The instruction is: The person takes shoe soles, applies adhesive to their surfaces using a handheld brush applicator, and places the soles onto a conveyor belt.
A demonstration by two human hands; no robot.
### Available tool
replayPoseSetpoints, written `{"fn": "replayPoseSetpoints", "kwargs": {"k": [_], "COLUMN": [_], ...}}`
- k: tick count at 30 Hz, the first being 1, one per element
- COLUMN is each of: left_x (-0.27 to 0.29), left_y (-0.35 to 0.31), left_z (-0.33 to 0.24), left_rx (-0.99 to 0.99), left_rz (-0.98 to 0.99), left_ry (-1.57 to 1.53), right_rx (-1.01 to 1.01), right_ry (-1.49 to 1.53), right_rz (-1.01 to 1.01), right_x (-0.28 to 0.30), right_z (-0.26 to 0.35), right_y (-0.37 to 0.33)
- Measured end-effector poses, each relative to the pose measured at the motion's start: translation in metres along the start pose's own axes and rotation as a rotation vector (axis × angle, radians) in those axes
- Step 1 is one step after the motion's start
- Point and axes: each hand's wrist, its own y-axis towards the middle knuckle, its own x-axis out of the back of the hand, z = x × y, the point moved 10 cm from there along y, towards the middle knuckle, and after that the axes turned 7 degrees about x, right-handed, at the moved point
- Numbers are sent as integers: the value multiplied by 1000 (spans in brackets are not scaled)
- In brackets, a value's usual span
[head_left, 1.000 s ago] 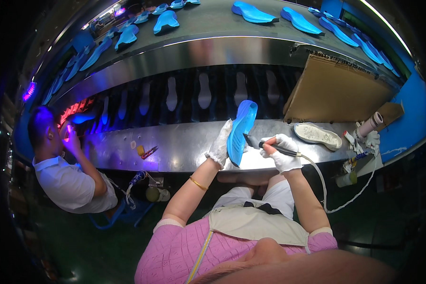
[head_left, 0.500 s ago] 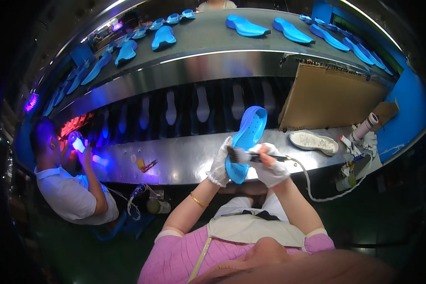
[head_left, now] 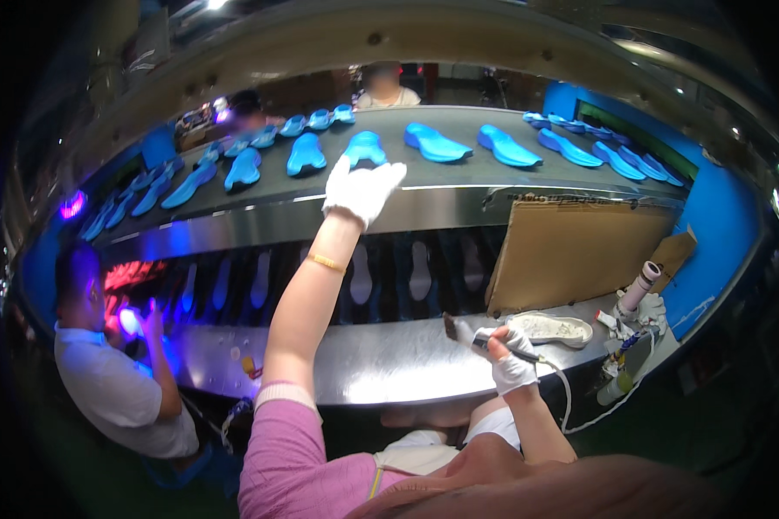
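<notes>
At four o'clock, the gloved right hand [head_left: 512,362] is closed around a hose-fed brush [head_left: 465,332], clear of any sole, above the steel bench [head_left: 389,363]. Toward twelve, the gloved left hand [head_left: 362,192] is at a blue shoe sole [head_left: 368,147] lying on the conveyor belt [head_left: 459,175]; its grip cannot be told. Other soles [head_left: 438,144] already lie there; whether any are coated doesn't show. A co-worker [head_left: 117,381] sits at eight.

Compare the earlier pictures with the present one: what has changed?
The left hand has moved forward from over the bench to the belt, where a blue sole now sits in a former gap; whether it has let go is unclear. The brush, half a second ago over the sole, is now apart from it. The right hand still grips the brush; the white sole stays put.
</notes>
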Motion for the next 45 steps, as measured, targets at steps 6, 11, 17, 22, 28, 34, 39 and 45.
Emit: {"fn": "replayPoseSetpoints", "kwargs": {"k": [6, 11, 17, 22, 28, 34, 39, 45], "left_x": [-3, 8, -8, 39, 108, 49, -95, -105], "left_y": [-4, 2, -11, -57, -134, -155, -248, -310], "left_z": [43, 129, 150, 123, 139, -82, -140, -177], "left_rx": [142, 123, 466, 284, 312, -183, 389, 526], "left_rz": [-320, -441, -399, -527, -676, 600, 1001, 1123], "left_ry": [-1708, -262, -396, -809, -1937, -2399, -2728, -2495], "right_rx": [-109, -52, 86, 97, 40, 54, 27, 17], "right_ry": [-211, -168, -531, -596, -410, -410, -360, -354], "right_rz": [-30, 80, 146, 192, 71, -56, 25, 96], "right_x": [37, 24, 19, 19, 30, 47, 36, 17], "right_z": [-13, -24, 4, 1, 1, 5, 19, 21], "right_y": [-5, -12, -29, -37, -44, -56, -66, -64]}}
